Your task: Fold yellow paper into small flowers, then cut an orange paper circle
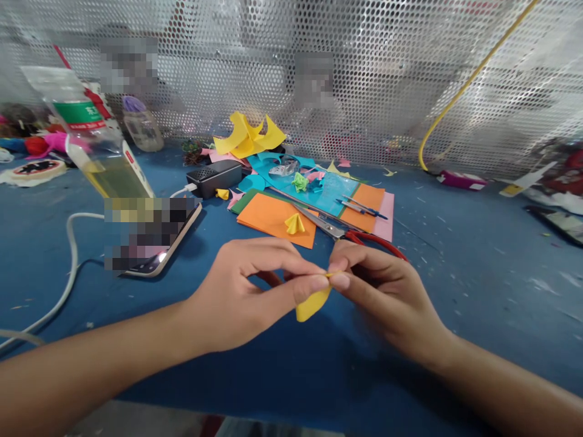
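Observation:
Between my two hands is a small piece of yellow paper (313, 305), its lower part hanging below the fingertips. My left hand (257, 285) pinches it with thumb and forefinger from the left. From the right, my right hand (387, 291) pinches its upper edge, the two thumb tips almost touching. Just beyond my fingers lie scissors (334, 230) with red handles, partly over sheets of orange paper (264, 215). A folded yellow paper piece (294, 224) sits on that orange paper.
Behind are blue paper (334, 194), a compass (362, 207) and yellow offcuts (249, 136). To the left, a phone (168, 243) leans by a bottle (109, 164), near a black speaker-like box (214, 178) and a white cable (70, 243). A perforated metal screen (364, 79) bounds the blue table (478, 273).

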`<state>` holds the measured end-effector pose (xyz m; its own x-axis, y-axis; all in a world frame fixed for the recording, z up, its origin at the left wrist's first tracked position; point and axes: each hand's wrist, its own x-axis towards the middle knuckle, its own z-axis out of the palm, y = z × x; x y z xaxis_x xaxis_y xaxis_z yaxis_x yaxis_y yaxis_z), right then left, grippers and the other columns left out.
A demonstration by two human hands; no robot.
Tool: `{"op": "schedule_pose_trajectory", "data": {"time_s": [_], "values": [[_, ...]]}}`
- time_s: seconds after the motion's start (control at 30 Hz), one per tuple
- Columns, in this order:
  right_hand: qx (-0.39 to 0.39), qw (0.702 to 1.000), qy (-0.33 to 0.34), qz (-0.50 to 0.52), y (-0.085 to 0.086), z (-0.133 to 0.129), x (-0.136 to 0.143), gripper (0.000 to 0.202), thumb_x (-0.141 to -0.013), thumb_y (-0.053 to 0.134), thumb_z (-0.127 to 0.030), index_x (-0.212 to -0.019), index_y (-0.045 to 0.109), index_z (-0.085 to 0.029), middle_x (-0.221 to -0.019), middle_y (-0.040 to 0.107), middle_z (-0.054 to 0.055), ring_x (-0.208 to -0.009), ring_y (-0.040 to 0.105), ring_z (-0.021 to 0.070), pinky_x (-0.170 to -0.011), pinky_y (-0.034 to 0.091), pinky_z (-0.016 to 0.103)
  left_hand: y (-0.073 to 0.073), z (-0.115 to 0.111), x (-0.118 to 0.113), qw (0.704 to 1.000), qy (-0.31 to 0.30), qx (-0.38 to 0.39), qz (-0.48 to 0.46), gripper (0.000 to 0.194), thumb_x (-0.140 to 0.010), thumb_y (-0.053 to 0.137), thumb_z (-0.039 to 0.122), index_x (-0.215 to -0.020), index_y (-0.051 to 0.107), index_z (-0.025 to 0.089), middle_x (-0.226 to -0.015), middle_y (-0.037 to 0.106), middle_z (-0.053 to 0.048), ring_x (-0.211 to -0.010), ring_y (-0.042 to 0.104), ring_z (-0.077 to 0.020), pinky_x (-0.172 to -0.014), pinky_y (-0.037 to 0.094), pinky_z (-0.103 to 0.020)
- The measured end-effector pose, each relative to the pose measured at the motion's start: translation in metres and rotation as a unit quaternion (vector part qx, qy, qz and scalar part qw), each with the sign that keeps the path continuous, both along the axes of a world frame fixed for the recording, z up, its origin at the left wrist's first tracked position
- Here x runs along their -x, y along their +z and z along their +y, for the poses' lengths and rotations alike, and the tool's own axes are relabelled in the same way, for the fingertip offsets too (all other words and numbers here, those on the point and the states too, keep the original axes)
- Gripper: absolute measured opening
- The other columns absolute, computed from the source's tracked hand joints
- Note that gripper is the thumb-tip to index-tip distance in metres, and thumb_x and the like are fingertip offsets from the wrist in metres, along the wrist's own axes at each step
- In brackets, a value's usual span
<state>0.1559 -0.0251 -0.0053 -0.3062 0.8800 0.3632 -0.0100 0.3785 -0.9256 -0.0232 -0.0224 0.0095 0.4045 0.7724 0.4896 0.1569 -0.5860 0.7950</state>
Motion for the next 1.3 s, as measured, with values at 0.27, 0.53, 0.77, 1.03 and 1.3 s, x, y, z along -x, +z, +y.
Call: {"op": "schedule_pose_trajectory", "data": {"time_s": [0.27, 0.53, 0.77, 1.03, 1.3], "values": [[-0.093, 0.993, -0.020, -0.068, -0.003, -0.002, -0.002, 0.006, -0.074, 0.066, -0.018, -0.074, 0.063, -0.023, -0.059, 0.048, -0.004, -0.054, 0.044, 0.0080, -0.049, 0.038, 0.021, -0.005, -0.001, 0.000, 0.994, 0.010, -0.113, -0.007, 0.010, -0.071, 0.063, 0.008, -0.070, 0.063, 0.018, -0.061, 0.063, 0.002, -0.056, 0.055, -0.0083, -0.052, 0.047, -0.020], [-0.043, 0.996, -0.011, -0.077, -0.004, -0.007, 0.001, 0.006, -0.079, 0.059, -0.019, -0.075, 0.059, -0.024, -0.065, 0.054, -0.004, -0.061, 0.048, 0.0087, -0.055, 0.040, 0.020, -0.003, -0.004, -0.001, 0.996, 0.013, -0.086, 0.026, 0.007, -0.072, 0.061, 0.010, -0.069, 0.062, 0.016, -0.062, 0.062, 0.001, -0.058, 0.055, -0.0086, -0.055, 0.047, -0.020], [0.143, 0.985, 0.008, -0.092, -0.004, 0.010, -0.004, 0.010, -0.079, 0.055, -0.025, -0.071, 0.054, -0.019, -0.060, 0.045, -0.006, -0.050, 0.042, 0.0058, -0.047, 0.037, 0.018, 0.006, 0.010, 0.000, 0.974, 0.058, 0.153, 0.158, 0.012, -0.076, 0.057, 0.026, -0.071, 0.066, 0.018, -0.068, 0.063, 0.003, -0.061, 0.053, -0.0082, -0.049, 0.039, -0.015], [0.030, 0.933, 0.023, -0.358, -0.010, 0.015, -0.006, 0.014, -0.079, 0.054, -0.022, -0.078, 0.067, -0.020, -0.065, 0.063, -0.002, -0.057, 0.055, 0.0100, -0.052, 0.041, 0.021, -0.015, 0.026, 0.002, 0.931, -0.003, 0.200, 0.304, 0.019, -0.075, 0.055, 0.032, -0.073, 0.069, 0.019, -0.066, 0.063, 0.001, -0.057, 0.049, -0.0103, -0.049, 0.034, -0.021], [-0.130, 0.891, 0.014, -0.435, -0.014, 0.016, -0.008, 0.015, -0.077, 0.055, -0.012, -0.076, 0.068, -0.018, -0.075, 0.066, 0.002, -0.066, 0.060, 0.0131, -0.061, 0.045, 0.024, -0.022, 0.024, -0.005, 0.934, 0.028, 0.064, 0.351, 0.014, -0.073, 0.058, 0.024, -0.073, 0.071, 0.020, -0.061, 0.058, 0.002, -0.052, 0.046, -0.0087, -0.047, 0.031, -0.021]]}}
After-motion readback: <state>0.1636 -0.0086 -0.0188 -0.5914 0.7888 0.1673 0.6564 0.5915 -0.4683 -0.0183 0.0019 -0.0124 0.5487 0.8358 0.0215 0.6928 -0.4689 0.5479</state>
